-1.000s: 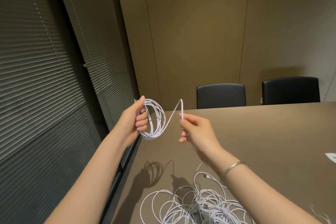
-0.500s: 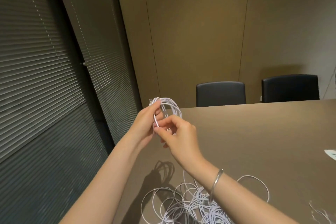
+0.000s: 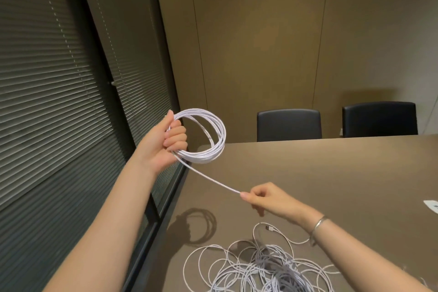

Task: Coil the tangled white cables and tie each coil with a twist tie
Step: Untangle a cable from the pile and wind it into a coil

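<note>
Left hand [image 3: 166, 142] grips round white cable coil [image 3: 208, 140] | right hand [image 3: 267, 199] pinching cable has pulled away | next loop coming

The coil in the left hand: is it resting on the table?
No, the left hand holds the coil up in the air above the table.

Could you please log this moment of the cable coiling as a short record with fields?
left hand: left hand grips the white coil, held up above the table's near-left corner
right hand: right hand pinches a straight cable strand running from the coil
strand: looks taut between the hands
loose cables: tangled pile lying on the table
twist tie: none seen on the coil
background: two black chairs behind the table
</note>
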The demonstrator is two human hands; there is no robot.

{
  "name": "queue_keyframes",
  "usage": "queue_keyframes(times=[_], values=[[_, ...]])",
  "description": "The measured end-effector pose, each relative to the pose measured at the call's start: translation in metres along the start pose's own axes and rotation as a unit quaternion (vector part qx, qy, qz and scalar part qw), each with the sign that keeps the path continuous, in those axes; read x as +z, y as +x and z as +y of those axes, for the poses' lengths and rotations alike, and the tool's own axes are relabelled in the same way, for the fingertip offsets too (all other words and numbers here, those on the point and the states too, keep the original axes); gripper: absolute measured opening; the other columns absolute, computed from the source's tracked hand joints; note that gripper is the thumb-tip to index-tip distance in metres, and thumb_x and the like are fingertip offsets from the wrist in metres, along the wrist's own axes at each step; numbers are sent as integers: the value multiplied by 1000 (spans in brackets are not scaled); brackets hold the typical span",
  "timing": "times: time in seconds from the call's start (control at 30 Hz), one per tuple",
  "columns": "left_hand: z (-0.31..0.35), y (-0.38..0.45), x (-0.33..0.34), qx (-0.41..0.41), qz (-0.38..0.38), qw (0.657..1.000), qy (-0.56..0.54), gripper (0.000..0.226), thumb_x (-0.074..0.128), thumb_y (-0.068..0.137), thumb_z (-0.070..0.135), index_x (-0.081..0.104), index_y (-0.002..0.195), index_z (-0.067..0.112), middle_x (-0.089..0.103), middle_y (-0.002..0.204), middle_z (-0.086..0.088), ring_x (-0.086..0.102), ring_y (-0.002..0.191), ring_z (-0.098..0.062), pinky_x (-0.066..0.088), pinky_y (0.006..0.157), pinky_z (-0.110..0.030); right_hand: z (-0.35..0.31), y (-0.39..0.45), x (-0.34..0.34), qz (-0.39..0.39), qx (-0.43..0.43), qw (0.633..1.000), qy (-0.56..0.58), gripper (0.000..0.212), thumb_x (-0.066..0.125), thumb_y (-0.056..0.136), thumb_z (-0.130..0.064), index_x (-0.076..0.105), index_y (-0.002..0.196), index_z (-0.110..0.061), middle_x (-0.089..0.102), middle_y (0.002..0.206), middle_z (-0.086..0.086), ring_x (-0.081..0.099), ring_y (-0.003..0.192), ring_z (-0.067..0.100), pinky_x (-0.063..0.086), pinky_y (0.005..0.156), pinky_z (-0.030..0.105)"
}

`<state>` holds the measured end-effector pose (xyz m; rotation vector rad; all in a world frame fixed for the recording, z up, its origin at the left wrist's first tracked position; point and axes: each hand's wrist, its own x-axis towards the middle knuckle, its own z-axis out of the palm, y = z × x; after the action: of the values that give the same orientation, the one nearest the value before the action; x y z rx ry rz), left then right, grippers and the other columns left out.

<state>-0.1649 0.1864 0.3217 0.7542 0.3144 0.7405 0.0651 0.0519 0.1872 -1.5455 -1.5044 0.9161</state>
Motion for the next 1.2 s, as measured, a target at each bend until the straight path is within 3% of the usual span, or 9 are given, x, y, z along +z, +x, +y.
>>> queue_keyframes(times=[0.13,0.33,0.47,0.6,0.7,0.8,0.9,1.07,1.2], values=[[13,-11,-2,-15,27,990,136,39,50,93,42,39,63,20,25,44,10,16,33,-3,13,34,-13,20,-4,-37,10,53,999,-2,48,70,78,-52,45,53,-20,44,54,0,38,53,13,32,58,24],[9,-14,-1,-30,44,962,269,38,53,92,44,38,66,20,21,48,9,19,35,-3,19,31,-15,12,1,-67,-11,80,997,-7,29,69,85,-37,64,66,-16,52,58,-4,43,58,12,36,57,22],[2,-14,4,-41,41,925,375,43,50,96,44,34,64,22,19,52,6,16,40,-7,18,36,-18,-10,4,-68,84,85,993,-25,41,65,89,-38,52,62,-10,49,47,-8,35,44,11,29,43,21],[-27,-8,16,-28,75,868,490,41,49,101,43,37,68,22,30,54,6,25,43,-9,27,39,-19,-47,18,-48,218,92,970,63,29,57,95,-27,58,72,-9,38,52,0,30,42,12,24,40,20],[-53,0,19,-8,107,847,521,38,48,101,41,45,70,21,36,54,6,29,42,-9,29,42,-20,-85,20,-26,211,82,950,216,21,43,94,-7,62,84,-9,37,55,-1,32,43,12,27,42,20],[-72,5,21,13,116,854,507,40,47,101,44,49,69,21,37,55,3,29,42,-9,28,45,-21,-111,16,-5,155,34,947,279,26,35,92,2,60,92,-7,45,62,3,41,47,12,35,48,21],[-85,3,32,21,99,901,421,49,43,102,49,54,67,15,41,48,1,37,36,-11,30,41,-20,-115,14,15,126,-12,960,250,22,43,98,-7,65,101,-8,57,64,5,55,47,17,48,48,25],[-93,8,35,18,84,947,309,57,45,94,61,46,63,14,25,42,0,29,31,-12,28,35,-19,-109,11,40,262,-85,947,168,10,64,88,-6,71,83,-12,65,60,1,59,46,16,50,50,24],[-96,12,32,29,107,948,297,47,46,101,43,56,69,10,41,45,-2,39,36,-11,29,36,-18,-107,8,45,348,-144,925,54,18,69,80,-3,67,65,-14,58,55,-6,56,48,-1,47,55,13]])
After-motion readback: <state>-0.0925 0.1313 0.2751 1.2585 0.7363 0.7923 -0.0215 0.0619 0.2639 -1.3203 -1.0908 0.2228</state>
